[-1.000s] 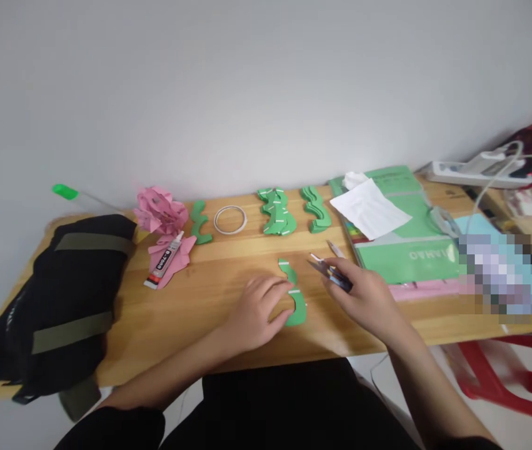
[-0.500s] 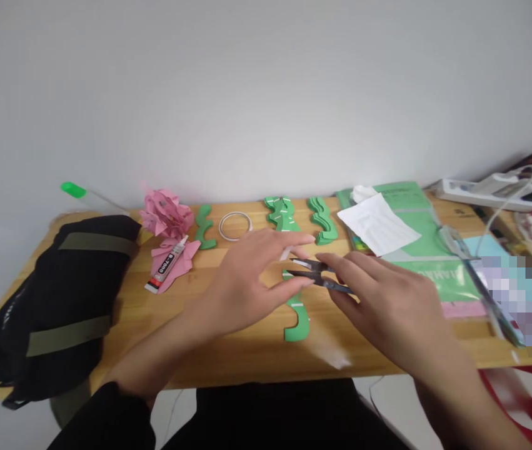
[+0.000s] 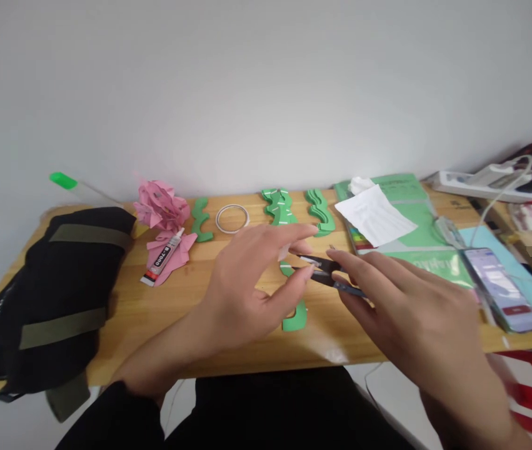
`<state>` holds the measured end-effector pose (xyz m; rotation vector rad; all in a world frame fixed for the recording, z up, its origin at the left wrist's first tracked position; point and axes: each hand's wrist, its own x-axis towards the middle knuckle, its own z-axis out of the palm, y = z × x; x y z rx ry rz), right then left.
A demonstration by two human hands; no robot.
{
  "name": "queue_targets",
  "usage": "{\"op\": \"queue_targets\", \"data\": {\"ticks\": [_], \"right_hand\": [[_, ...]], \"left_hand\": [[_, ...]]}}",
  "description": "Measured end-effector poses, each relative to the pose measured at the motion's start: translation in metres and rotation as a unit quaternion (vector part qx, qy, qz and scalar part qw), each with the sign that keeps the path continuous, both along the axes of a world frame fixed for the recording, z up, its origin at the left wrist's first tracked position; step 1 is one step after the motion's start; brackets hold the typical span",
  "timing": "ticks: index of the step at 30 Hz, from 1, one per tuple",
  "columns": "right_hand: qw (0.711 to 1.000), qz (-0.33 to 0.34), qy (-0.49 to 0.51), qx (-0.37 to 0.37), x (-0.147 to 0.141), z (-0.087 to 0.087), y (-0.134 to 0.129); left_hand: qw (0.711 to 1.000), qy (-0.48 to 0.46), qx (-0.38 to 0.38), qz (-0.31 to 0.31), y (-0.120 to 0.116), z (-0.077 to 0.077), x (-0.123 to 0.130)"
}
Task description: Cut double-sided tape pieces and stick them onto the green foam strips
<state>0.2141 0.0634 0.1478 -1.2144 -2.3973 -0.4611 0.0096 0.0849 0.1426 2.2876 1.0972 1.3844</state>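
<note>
My right hand [image 3: 411,306] grips black-handled thread snips [image 3: 324,270], blades apart and pointing left. My left hand [image 3: 256,275] is just left of them, thumb and index finger spread around the blade tips. A small whitish piece [image 3: 284,252] shows under its index finger, seemingly held by the other curled fingers, which are partly hidden. Beneath the hands lies a column of wavy green pieces [image 3: 281,206] with short white strips on them; its middle is partly covered. To its right is a stack of similar green cutouts [image 3: 321,212].
Left of the hands are a narrow white tape roll [image 3: 232,219], a green cutout [image 3: 200,220], a glue tube [image 3: 162,257], a pink paper flower [image 3: 160,206] and a black bag [image 3: 64,294]. Rightward lie a white sheet [image 3: 376,215], green packs [image 3: 401,187], a phone [image 3: 502,290] and a power strip [image 3: 486,185].
The snips and my right hand have shifted slightly right. My left hand's thumb and index finger stay spread near the blades. The camera view has moved a little, showing more of the phone.
</note>
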Motion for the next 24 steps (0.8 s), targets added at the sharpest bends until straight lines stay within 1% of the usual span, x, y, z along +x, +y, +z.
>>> {"op": "queue_targets", "data": {"ticks": [3, 5, 8, 11, 13, 16, 19, 22, 24], "right_hand": [[1.0, -0.017, 0.024, 0.01, 0.0, -0.001, -0.003], [0.999, -0.027, 0.034, 0.026, -0.001, -0.002, -0.005], [0.997, -0.038, 0.043, 0.053, -0.001, -0.004, -0.006], [0.995, -0.043, 0.066, 0.063, -0.001, -0.008, -0.008], [0.994, -0.047, 0.081, 0.064, -0.001, -0.01, -0.009], [0.992, -0.051, 0.104, 0.056, -0.001, -0.015, -0.01], [0.985, -0.046, 0.167, 0.013, -0.002, -0.021, -0.01], [0.959, -0.052, 0.274, -0.047, -0.006, -0.029, -0.01], [0.934, -0.062, 0.342, -0.085, -0.012, -0.035, -0.01]], "left_hand": [[0.994, -0.071, -0.083, 0.002, -0.003, -0.001, 0.0], [0.979, -0.135, -0.154, -0.001, -0.003, -0.003, 0.0], [0.941, -0.222, -0.253, -0.017, -0.003, -0.004, 0.003], [0.902, -0.289, -0.318, -0.05, -0.002, -0.002, 0.009], [0.882, -0.312, -0.345, -0.072, -0.002, -0.001, 0.013], [0.87, -0.326, -0.36, -0.092, -0.002, -0.001, 0.018], [0.857, -0.34, -0.365, -0.127, -0.002, -0.006, 0.021], [0.843, -0.351, -0.373, -0.165, -0.006, -0.014, 0.028], [0.819, -0.367, -0.402, -0.181, -0.012, -0.02, 0.036]]}}
